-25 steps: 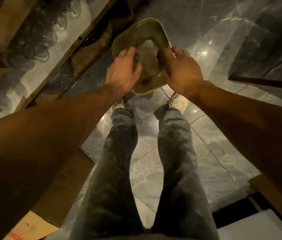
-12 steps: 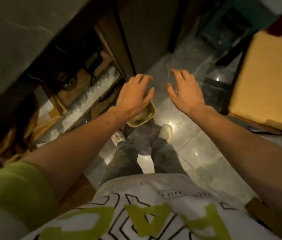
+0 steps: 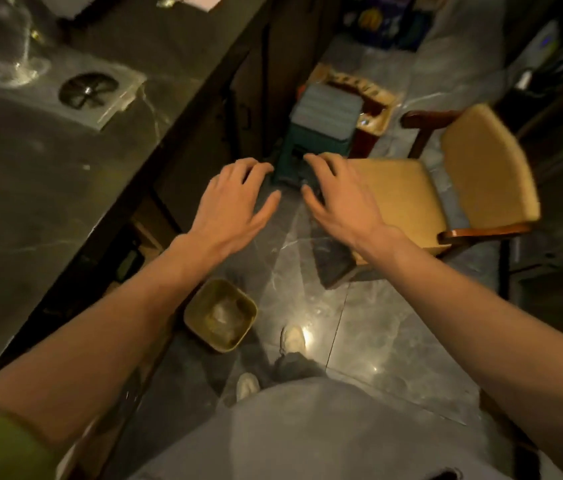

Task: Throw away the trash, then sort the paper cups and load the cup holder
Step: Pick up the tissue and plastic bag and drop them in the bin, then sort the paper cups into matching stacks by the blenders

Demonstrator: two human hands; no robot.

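Head view: a person stands on a grey marble floor (image 3: pixel 394 334), looking down past both outstretched bare arms.
Counter: a dark stone countertop (image 3: pixel 41 174) fills the left side, running from near to far; a clear glass stands at its far left corner.
Chair: a yellow-cushioned wooden armchair (image 3: pixel 411 199) sits on the right, just beyond the right hand.
Stool: a green folding step stool (image 3: pixel 321 133) stands far centre, past the fingertips.
Trash bin: a small olive bin (image 3: pixel 221 315) rests on the floor near the counter base, below the left forearm, with crumpled pale trash (image 3: pixel 224 317) inside.
Left hand (image 3: pixel 235 202): palm down, fingers spread wide, holding nothing.
Right hand (image 3: pixel 339 199): likewise spread and empty.
Key relation: the bin lies nearer the body than both hands, so trash looks done. No cups or cup holder are visible; the counter, likeliest to hold them, is closest to the left hand.
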